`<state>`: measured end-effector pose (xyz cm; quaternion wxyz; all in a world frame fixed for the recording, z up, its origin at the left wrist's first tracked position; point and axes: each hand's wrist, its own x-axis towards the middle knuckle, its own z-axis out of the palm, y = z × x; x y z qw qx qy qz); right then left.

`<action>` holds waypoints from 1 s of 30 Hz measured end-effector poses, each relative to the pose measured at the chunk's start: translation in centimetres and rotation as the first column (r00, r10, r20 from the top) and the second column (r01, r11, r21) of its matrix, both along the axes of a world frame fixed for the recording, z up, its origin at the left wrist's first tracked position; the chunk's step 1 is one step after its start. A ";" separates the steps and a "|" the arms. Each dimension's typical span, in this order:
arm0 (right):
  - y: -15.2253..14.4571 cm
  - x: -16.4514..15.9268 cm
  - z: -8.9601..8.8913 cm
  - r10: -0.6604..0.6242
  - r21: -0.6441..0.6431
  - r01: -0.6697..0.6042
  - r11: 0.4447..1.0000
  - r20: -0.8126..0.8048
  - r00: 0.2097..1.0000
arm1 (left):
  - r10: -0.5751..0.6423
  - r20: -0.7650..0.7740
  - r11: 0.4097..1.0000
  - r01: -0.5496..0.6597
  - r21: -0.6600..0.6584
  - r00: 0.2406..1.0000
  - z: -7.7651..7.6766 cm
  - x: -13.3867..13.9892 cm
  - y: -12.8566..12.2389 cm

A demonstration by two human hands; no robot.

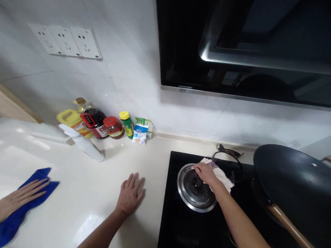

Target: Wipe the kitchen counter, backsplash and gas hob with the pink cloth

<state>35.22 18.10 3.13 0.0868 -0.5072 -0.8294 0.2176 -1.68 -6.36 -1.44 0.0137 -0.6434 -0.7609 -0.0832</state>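
Note:
My left hand (129, 197) lies flat on the white countertop (144, 220), fingers spread, holding nothing. With my right hand (205, 174) I grip a pale cloth (222, 177) and press it against the far right rim of the left gas burner (194, 188). That burner has a shiny steel ring around a dark, stained centre, set in the black glass cooktop (176, 224). Part of the cloth is hidden under my fingers and forearm. Behind the burner a loose black pan support (229, 151) leans near the back edge.
A black wok (292, 182) with a wooden handle covers the right side. Another person's hand (26, 194) presses a blue cloth (41, 203) on the counter. A white spray bottle (84, 144), a red-lidded jar (113, 128) and several other containers stand by the wall. The range hood (245, 69) hangs above.

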 end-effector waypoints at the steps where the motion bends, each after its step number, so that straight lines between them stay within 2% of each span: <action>1: -0.2 0.7 -0.1 -0.022 0.008 0.022 1.000 0.014 1.000 | -0.001 0.008 1.000 0.001 0.002 1.000 0.0 0.0 0.0; 7: -2.0 4.4 -0.6 -0.089 0.023 0.088 0.996 0.020 0.996 | -0.016 0.008 1.000 0.016 0.011 1.000 0.0 -0.1 0.1; 11: -5.4 5.9 -1.3 -0.190 0.078 0.189 0.979 0.009 0.982 | -0.022 -0.002 1.000 0.022 0.010 1.000 0.1 -0.1 0.3; 16: -11.2 5.5 -3.5 -0.281 0.180 0.281 0.943 -0.026 0.959 | -0.013 0.011 1.000 0.013 -0.006 1.000 0.1 -0.1 0.5; 20: -14.1 4.8 -5.4 -0.321 0.299 0.352 0.887 -0.148 0.935 | -0.010 0.015 1.000 0.010 -0.010 1.000 0.2 -0.1 0.6; 22: -14.7 5.2 -5.2 -0.317 0.294 0.361 0.885 -0.189 0.929 | -0.013 0.009 1.000 0.013 -0.022 1.000 0.3 -0.1 0.6; 25: -15.1 6.7 -3.9 -0.355 0.304 0.392 0.868 -0.172 0.919 | -0.019 0.005 0.999 0.019 -0.037 1.000 0.5 0.0 0.6; 28: -15.4 8.1 -3.1 -0.477 0.333 0.459 0.824 -0.032 0.878 | -0.018 0.006 0.999 0.018 -0.029 1.000 0.4 0.0 0.6; 30: -15.4 8.2 -3.2 -0.506 0.318 0.461 0.828 0.073 0.859 | -0.021 0.012 1.000 0.021 -0.016 1.000 0.3 0.0 0.6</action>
